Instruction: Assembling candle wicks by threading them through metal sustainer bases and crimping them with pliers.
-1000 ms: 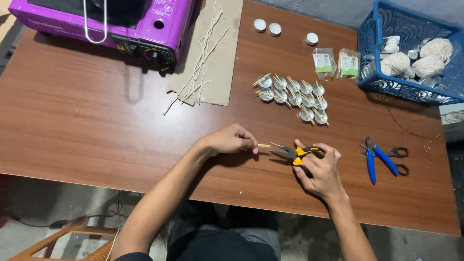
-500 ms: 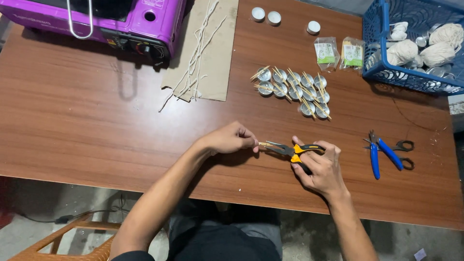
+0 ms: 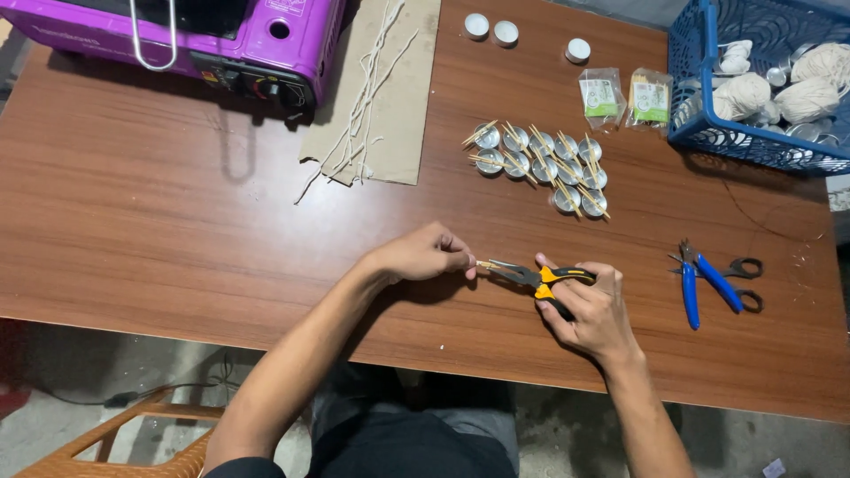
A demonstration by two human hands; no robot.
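Observation:
My right hand (image 3: pixel 591 307) grips yellow-and-black pliers (image 3: pixel 529 275) low over the brown wooden table (image 3: pixel 159 230). The pliers' jaws point left and meet a small thin piece pinched in the fingertips of my left hand (image 3: pixel 423 254). That piece is too small to make out well; it looks like a short pale stick (image 3: pixel 482 264). Both hands hover near the table's front edge, almost touching each other.
Behind the hands lie several small metal cups with sticks (image 3: pixel 542 166). Blue-handled pliers (image 3: pixel 699 281) and black scissors (image 3: pixel 742 274) lie to the right. A purple stove (image 3: pixel 221 40), cardboard with pale wicks (image 3: pixel 381 97), two small packets (image 3: pixel 625 96) and a blue basket (image 3: pixel 761 80) stand at the back.
My hands have stayed together at the same spot with pliers and piece. The view shifted slightly, so the table objects appear a little lower in the frame.

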